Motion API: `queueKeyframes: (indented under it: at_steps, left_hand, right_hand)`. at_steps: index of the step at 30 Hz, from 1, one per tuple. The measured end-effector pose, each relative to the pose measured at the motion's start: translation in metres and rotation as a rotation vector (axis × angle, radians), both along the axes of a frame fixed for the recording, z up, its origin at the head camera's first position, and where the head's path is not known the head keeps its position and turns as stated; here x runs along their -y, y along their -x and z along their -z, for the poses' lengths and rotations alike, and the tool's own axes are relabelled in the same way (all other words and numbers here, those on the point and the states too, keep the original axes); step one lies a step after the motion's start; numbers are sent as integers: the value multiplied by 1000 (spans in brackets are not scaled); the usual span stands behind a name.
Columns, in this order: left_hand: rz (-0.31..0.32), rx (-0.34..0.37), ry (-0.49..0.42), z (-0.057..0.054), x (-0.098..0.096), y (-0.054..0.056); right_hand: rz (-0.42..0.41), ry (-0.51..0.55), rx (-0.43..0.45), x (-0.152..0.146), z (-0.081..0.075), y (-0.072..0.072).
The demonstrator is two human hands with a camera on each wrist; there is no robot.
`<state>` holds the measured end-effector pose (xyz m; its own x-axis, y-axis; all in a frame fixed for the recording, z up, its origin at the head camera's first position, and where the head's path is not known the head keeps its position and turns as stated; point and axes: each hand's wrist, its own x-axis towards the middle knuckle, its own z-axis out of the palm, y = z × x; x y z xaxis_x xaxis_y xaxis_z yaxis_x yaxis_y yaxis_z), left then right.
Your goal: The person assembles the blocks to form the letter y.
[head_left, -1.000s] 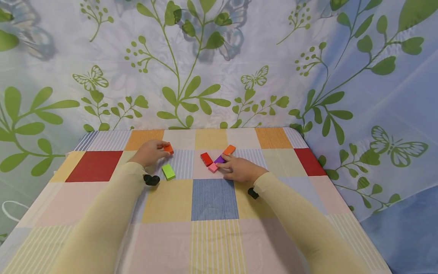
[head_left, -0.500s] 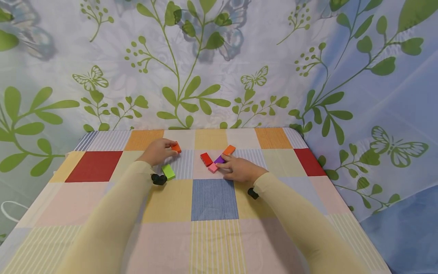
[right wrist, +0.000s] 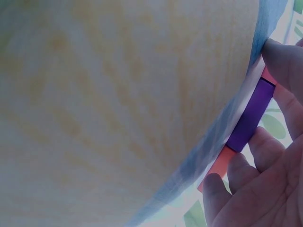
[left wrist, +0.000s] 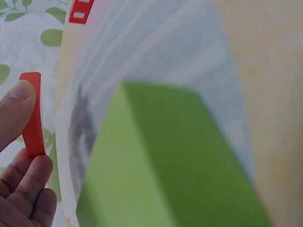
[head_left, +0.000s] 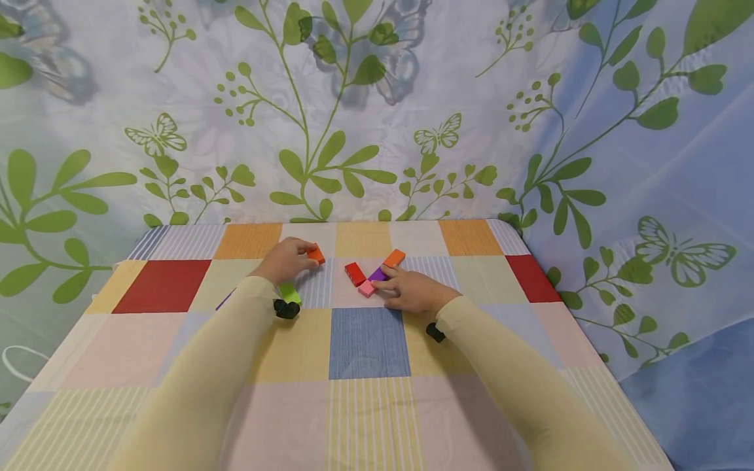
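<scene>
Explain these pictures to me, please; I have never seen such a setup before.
There is no robot here, only a person's bare left hand and right hand. The wide picture is taken from the head, the two close ones from the left and right wrists.

On the patchwork cloth, a pink block, a purple block and an orange block form a row, with a red block beside it. A lime-green block is partly hidden near the left sleeve.

The left hand pinches an orange-red block; the right hand touches the row. A thin purple edge shows beside the left sleeve, too hidden to name.
</scene>
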<state>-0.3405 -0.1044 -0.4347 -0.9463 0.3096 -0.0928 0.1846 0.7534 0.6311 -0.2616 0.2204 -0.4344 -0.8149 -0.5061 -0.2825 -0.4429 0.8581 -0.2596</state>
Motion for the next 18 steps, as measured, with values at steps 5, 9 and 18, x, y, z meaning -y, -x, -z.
queueKeyframes:
  at_steps: [5,9,18]
  left_hand:
    - [7,10,9,6,-8,2]
    - [22,5,16,9,-15,3]
    - [25,-12,27,10,-29,2]
  right_hand:
    - [6,-6,1,0,1,0]
    - [3,-14,0,0,1,1]
    - [17,-24,9,1,1,3]
